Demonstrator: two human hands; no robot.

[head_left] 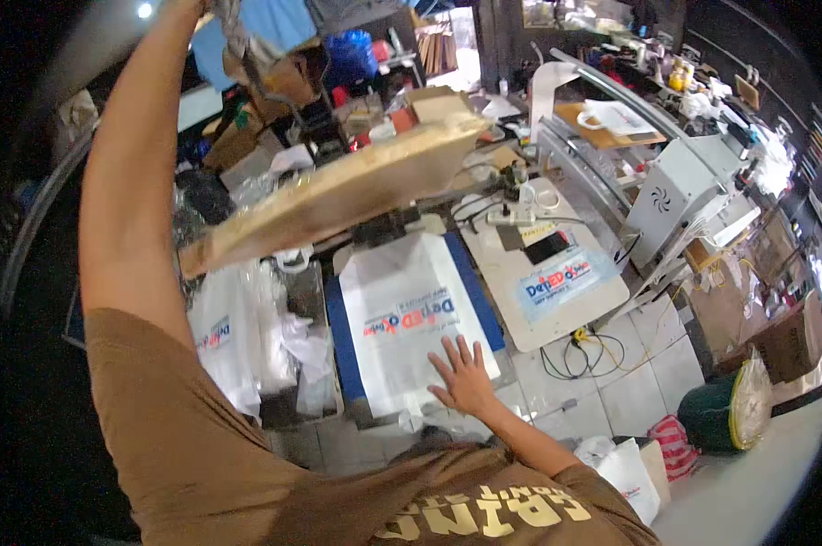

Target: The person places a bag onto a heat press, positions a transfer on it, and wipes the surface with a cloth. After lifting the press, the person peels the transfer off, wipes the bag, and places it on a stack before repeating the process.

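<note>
My right hand (464, 375) lies with fingers spread on the lower right of a white bag (411, 350). Red and blue lettering is printed across the bag, which rests flat on a blue-edged board (345, 341). Raised and tilted above the board's far end is a wooden frame (347, 187). My left arm (133, 182) reaches up past the frame's left end, and its hand is cut off at the top edge. More white printed bags (220, 341) are piled left of the board.
On the right, a pale board (566, 318) carries a blue-and-red printed piece (557, 284), a dark phone-like slab (548, 247) and a power strip (511, 217). A white machine (679, 187) stands beyond. Cables (584, 353) coil on the tiled floor near a green bin (710, 414).
</note>
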